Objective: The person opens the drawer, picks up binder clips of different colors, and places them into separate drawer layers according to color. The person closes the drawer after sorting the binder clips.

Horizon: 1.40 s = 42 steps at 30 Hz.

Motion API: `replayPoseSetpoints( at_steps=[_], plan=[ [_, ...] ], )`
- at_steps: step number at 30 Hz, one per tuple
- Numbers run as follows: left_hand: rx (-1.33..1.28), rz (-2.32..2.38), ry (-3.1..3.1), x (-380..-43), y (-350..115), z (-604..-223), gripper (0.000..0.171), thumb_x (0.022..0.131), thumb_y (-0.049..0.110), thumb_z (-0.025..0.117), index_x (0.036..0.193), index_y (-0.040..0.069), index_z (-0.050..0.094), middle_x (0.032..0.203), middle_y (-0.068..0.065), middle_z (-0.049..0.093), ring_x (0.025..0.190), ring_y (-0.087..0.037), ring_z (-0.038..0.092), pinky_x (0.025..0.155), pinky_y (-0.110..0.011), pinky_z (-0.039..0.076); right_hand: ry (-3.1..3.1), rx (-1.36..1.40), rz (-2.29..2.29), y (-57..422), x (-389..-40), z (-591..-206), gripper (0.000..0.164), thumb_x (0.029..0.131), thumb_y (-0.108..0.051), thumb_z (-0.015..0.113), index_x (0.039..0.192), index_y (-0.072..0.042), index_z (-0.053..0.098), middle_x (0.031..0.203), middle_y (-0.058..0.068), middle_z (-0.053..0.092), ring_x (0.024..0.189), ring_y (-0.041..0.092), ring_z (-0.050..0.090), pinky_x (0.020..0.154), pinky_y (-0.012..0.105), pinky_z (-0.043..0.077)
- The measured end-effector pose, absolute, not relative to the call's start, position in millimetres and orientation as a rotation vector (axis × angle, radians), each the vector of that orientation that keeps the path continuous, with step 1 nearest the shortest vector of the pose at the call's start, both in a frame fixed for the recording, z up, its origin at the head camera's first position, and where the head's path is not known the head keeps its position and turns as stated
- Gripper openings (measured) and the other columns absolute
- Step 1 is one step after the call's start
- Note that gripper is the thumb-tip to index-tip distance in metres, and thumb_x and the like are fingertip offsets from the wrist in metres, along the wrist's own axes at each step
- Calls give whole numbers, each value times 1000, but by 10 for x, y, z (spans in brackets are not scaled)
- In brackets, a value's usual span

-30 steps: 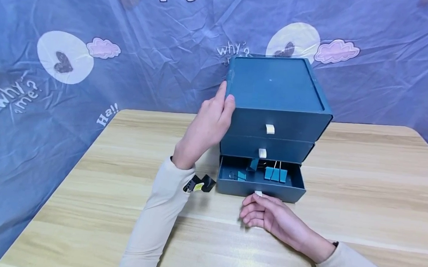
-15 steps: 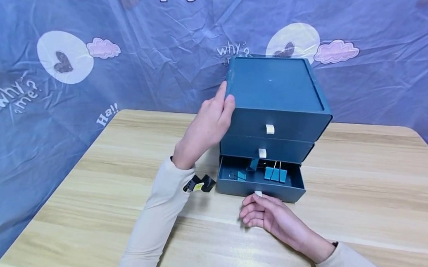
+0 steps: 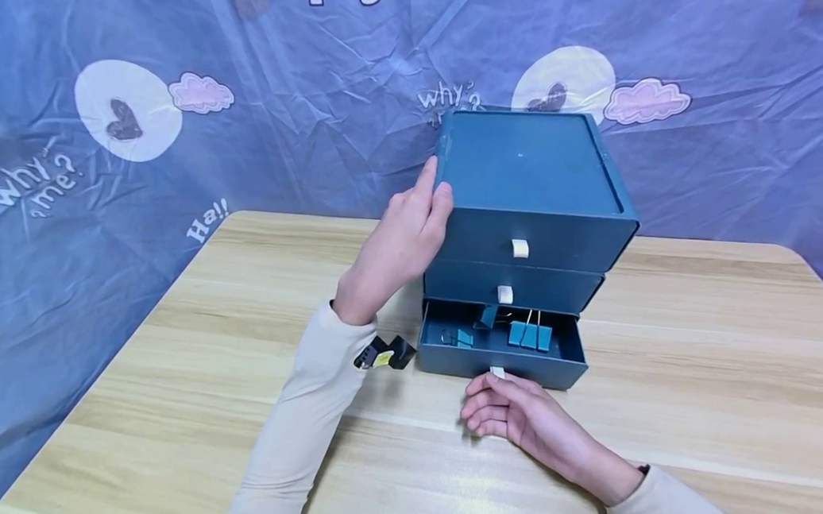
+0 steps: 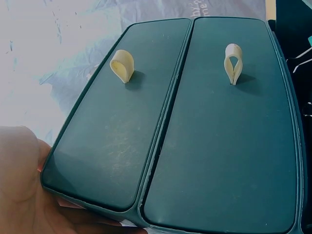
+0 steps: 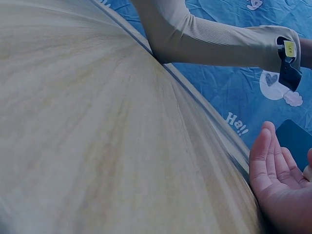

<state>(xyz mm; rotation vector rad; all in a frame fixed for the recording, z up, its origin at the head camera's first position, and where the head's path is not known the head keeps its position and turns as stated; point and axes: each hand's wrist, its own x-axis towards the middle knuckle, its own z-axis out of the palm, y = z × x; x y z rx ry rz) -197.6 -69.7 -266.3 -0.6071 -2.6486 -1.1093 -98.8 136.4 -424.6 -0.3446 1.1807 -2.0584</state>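
Note:
A dark teal desktop drawer cabinet [image 3: 532, 166] has its bottom drawer [image 3: 540, 369] pulled out and the upper two closed. Teal binder clips lie inside the drawer: a larger clip [image 3: 531, 337] with raised wire handles, a small clip [image 3: 464, 339] at left and another [image 3: 486, 318] at the back. My left hand [image 3: 402, 236] rests with straight fingers along the cabinet's left side, thumb at its front top corner. My right hand [image 3: 525, 420] pinches the white pull tab [image 3: 497, 371] of the bottom drawer, other fingers bent below it.
The cabinet stands towards the back of a light wooden table [image 3: 196, 369]. A blue printed cloth [image 3: 306, 122] hangs behind. White loop tabs [image 4: 233, 63] stick out from the closed drawers' fronts.

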Motion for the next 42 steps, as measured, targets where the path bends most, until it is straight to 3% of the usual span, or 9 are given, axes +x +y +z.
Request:
replayPoseSetpoints(
  at_steps=[4, 7, 10, 21, 23, 31, 36, 42],
  plan=[
    [-602, -1112, -2661, -1967, -689, -2657, 59, 106, 35, 25, 154, 2, 13, 145, -13, 46, 137, -16, 38, 112, -31, 30, 1182, -345, -2060, 1367, -988, -4246, 35, 107, -24, 35, 118, 2, 54, 105, 10, 68, 97, 19, 65, 88, 31, 53],
    [-607, -1112, -2658, -1966, -686, -2652, 59, 107, 35, 25, 154, 2, 13, 117, -14, 61, 136, -16, 39, 112, -31, 31, 1193, -342, -2058, 1370, -990, -4244, 34, 107, -25, 35, 118, 1, 54, 105, 9, 68, 97, 19, 65, 88, 31, 53],
    [-610, -1117, -2656, -1967, -686, -2650, 59, 107, 34, 25, 154, 1, 12, 83, -12, 55, 131, -17, 45, 111, -31, 32, 1198, -334, -2053, 1375, -992, -4239, 35, 107, -25, 35, 118, 2, 54, 105, 9, 67, 97, 19, 65, 89, 31, 53],
    [-603, -1122, -2659, -1966, -687, -2645, 59, 107, 34, 25, 154, 2, 12, 86, -9, 55, 136, -17, 40, 112, -32, 31, 1189, -328, -2052, 1377, -996, -4234, 36, 107, -26, 35, 118, 2, 53, 106, 10, 68, 97, 20, 65, 89, 31, 53],
    [-598, -1118, -2664, -1966, -687, -2642, 59, 106, 35, 25, 154, 2, 12, 93, -10, 58, 136, -17, 40, 112, -31, 31, 1188, -325, -2051, 1379, -996, -4232, 37, 107, -27, 34, 118, 2, 54, 106, 10, 67, 97, 20, 65, 89, 31, 52],
    [-613, -1121, -2656, -1972, -684, -2643, 59, 106, 34, 25, 154, 1, 12, 81, -10, 53, 134, -17, 42, 111, -32, 32, 1200, -317, -2058, 1376, -1007, -4221, 37, 107, -27, 34, 116, 1, 56, 105, 9, 67, 96, 19, 65, 88, 31, 53],
    [-594, -1119, -2668, -1966, -688, -2650, 59, 106, 35, 25, 154, 2, 12, 97, -11, 59, 136, -17, 40, 112, -32, 31, 1240, -264, -2052, 1351, -1011, -4196, 35, 106, -28, 36, 115, 0, 57, 103, 8, 68, 95, 19, 65, 89, 31, 53],
    [-602, -1113, -2661, -1968, -696, -2660, 59, 106, 34, 25, 154, 1, 13, 77, -9, 50, 131, -18, 46, 111, -32, 33, 1224, -239, -2066, 1352, -1045, -4158, 34, 106, -27, 37, 113, -1, 59, 102, 7, 68, 95, 19, 65, 89, 31, 52]
  ],
)
